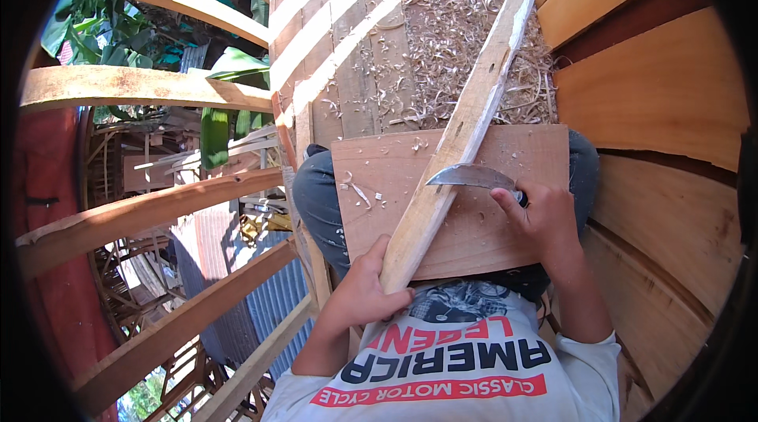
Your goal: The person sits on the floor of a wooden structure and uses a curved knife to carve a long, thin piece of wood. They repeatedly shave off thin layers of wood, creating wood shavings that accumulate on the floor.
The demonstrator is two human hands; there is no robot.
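A long strip of wood (475,112) slants across my lap from lower left to far right, with pale cut faces along its sides. My left hand (365,286) is wrapped round its near end. In my right hand (540,217) is a knife (472,176) with a curved blade and a dark handle, mostly hidden by the fingers. The blade lies across the middle of the strip, its tip pointing left. Beneath both rests a flat wooden board (505,244) on my thighs, with a few curled shavings on it.
Wood shavings (450,51) are heaped on the plank floor (347,67) ahead. A wall of wooden boards (655,90) rises close on my right. To the left, open wooden rails (158,209) edge a drop, with corrugated sheets (272,296) and leaves beyond.
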